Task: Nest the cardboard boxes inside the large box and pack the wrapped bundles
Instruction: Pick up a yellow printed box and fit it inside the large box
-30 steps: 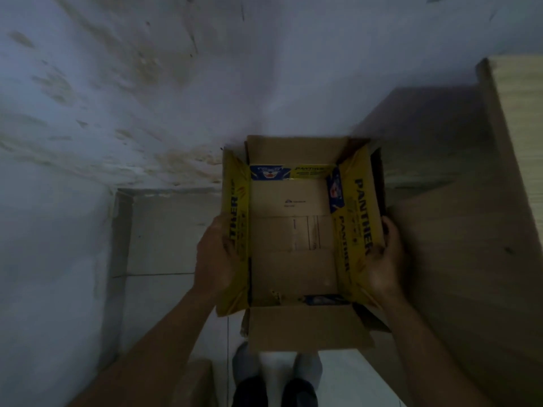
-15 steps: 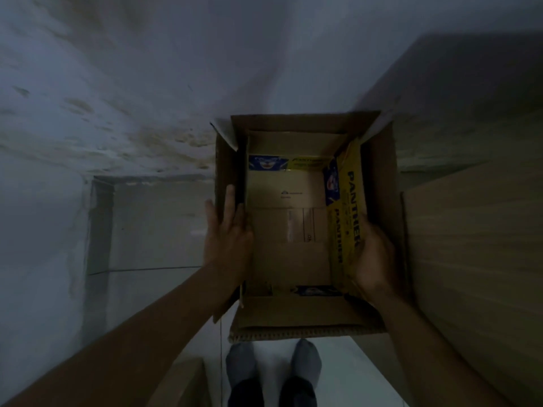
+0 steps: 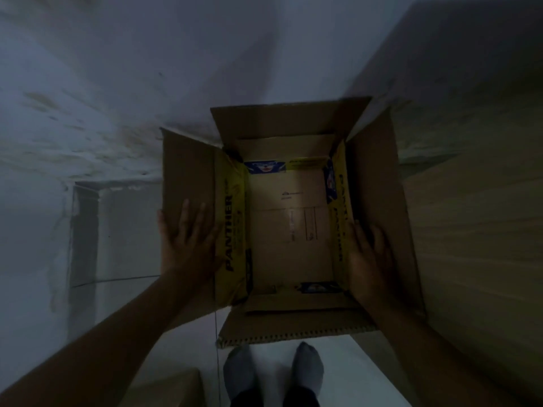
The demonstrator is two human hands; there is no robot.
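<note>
A large brown cardboard box (image 3: 379, 201) stands open on the floor in front of me, flaps spread. Inside it sits a smaller box (image 3: 291, 224) with yellow "PANTHER" flaps (image 3: 232, 233) folded up along the sides; its inside is bare. My left hand (image 3: 188, 239) lies flat, fingers spread, on the large box's left flap, beside the yellow flap. My right hand (image 3: 370, 254) presses flat against the right yellow flap and the large box's right wall. No wrapped bundles are in view.
A stained white wall (image 3: 117, 98) rises behind and to the left. A wooden panel (image 3: 476, 230) stands close on the right. Another cardboard box corner (image 3: 173, 389) shows at the bottom left, next to my socked feet (image 3: 273, 368) on the white tiled floor.
The smaller yellow-flapped box has gone down into the large box. My hands have let go of its sides and now lie flat on the flaps. The large box's left flap has swung outward.
</note>
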